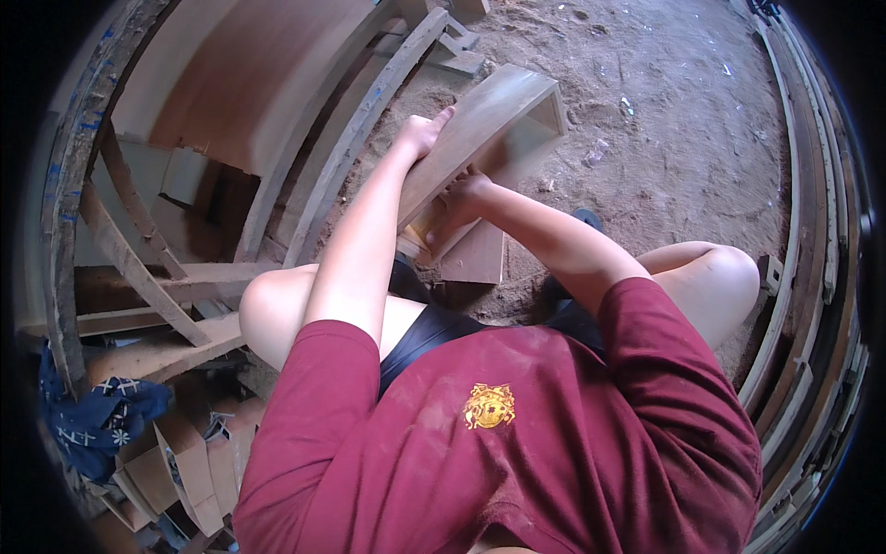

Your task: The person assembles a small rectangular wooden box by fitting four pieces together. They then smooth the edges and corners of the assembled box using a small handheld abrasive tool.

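A long, open wooden box (503,102), pale and drawer-like, is tilted in front of me, its far end pointing up and to the right. My left hand (423,137) grips the outer face of its left panel, thumb laid along the wood. Lower down, my right hand (464,198) reaches into the open side and closes around an inner edge. Some of its fingers are hidden by the box. Just below the box's near end, a flat wooden board (475,256) lies between my bent legs.
Sandy ground (664,157) with bits of litter spreads ahead and right. Long timber strips (808,231) are stacked along the right edge. At left stand wooden frames (369,120) and a large panel (231,74). A dark blue patterned cloth (101,415) hangs above wood offcuts (189,466).
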